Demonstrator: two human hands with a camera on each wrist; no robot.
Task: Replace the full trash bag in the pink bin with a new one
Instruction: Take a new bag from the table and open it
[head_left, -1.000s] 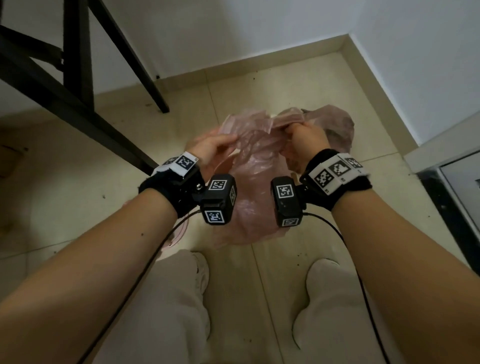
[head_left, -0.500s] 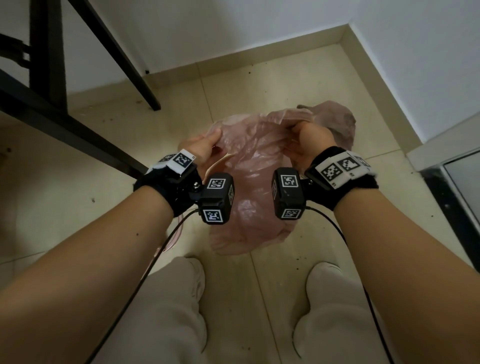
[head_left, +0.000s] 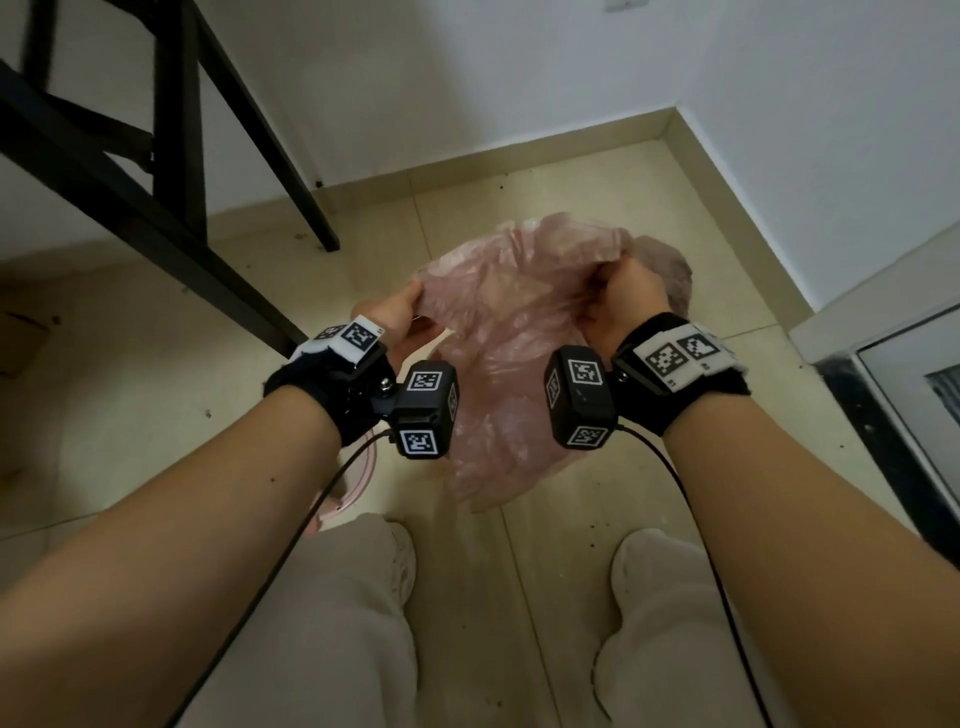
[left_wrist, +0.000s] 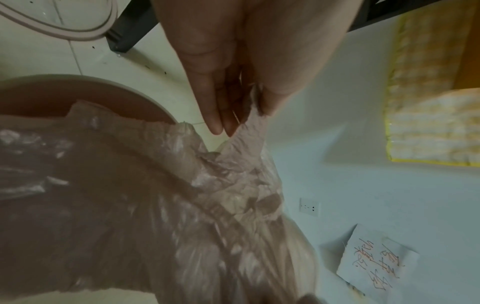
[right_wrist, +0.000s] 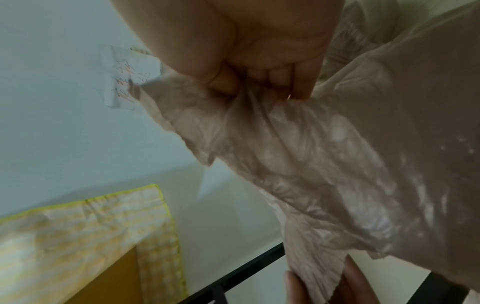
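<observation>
A thin translucent pink trash bag hangs between my two hands above the tiled floor, its mouth stretched wide. My left hand pinches the bag's left edge between thumb and fingers. My right hand grips the right edge in curled fingers. The bag drapes down over the pink bin, which stands below my left hand. In the head view only the bin's rim shows, under my left forearm. The crumpled film fills the right wrist view.
A black table frame slants across the upper left. White walls meet in a corner ahead. A pinkish bundle lies on the floor behind my right hand. A dark door threshold is at the right. My legs are below.
My hands have moved apart, so the crumpled bag is now spread open between them. Both hands and the bag sit slightly lower and nearer to me in the view.
</observation>
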